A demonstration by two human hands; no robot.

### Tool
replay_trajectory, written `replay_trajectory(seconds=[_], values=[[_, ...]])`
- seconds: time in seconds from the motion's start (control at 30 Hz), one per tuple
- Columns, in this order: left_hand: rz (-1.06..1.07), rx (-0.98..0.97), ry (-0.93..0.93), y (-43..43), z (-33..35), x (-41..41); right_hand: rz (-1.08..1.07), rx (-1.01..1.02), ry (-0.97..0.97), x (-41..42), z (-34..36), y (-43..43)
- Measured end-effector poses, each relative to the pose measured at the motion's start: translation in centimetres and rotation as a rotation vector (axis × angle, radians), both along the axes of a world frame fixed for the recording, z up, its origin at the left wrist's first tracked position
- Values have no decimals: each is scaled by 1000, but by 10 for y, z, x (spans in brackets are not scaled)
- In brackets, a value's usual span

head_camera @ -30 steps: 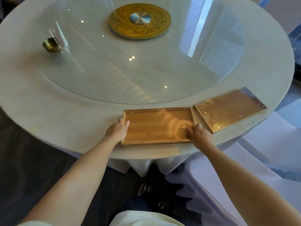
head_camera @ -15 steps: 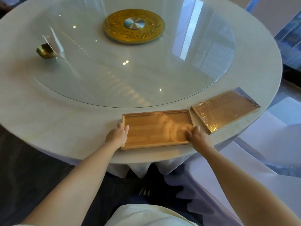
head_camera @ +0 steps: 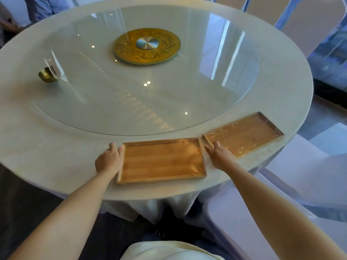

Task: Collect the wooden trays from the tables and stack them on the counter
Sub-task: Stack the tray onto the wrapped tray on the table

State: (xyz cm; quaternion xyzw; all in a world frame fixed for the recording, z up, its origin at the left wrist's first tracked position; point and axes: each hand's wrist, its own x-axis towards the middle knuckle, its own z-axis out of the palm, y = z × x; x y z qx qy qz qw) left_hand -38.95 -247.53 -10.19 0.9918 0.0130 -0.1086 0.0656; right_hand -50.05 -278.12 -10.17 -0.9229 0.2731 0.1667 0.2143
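A bare wooden tray (head_camera: 161, 160) lies flat near the front edge of the round table (head_camera: 56, 147). My left hand (head_camera: 109, 160) grips its left rim, with the thumb by the far left corner. A second wooden tray (head_camera: 244, 136), wrapped in clear film, lies angled just to the right, almost touching the first. My right hand (head_camera: 219, 156) is off the bare tray, with its fingers spread flat. It rests in the gap between the two trays, over the wrapped tray's near corner.
A large glass turntable (head_camera: 150, 94) covers the table's middle, with a gold disc (head_camera: 147, 46) at its centre. A small brass bowl (head_camera: 47, 76) with a clear card stand sits at the left. White-covered chairs (head_camera: 300, 175) stand close on the right. A person's sleeve (head_camera: 43, 6) shows at the far left.
My right hand has left the bare tray's right edge and opened toward the wrapped tray. The left hand stays on the left rim. The view has risen.
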Motion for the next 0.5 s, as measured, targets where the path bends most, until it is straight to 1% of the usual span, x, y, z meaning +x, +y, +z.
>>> replay_trajectory(seconds=[0.07,0.17,0.3,0.37,0.43,0.5], values=[[25,-16,-42,-18,7,1,-51,40,-60,2,6,-19],[29,-41,-81,-65,15,-5,-18,37,-123,-1,18,-58],[-57,-71,-110,-142,21,-24,-9,-18,-177,-11,25,-120],[-113,-107,-88,-183,24,-36,1,-49,-174,-17,27,-148],[-154,-160,-55,-223,29,-47,-58,-47,-183,-20,27,-174],[-186,-166,-13,-256,29,-55,-100,-50,-190,-23,26,-195]])
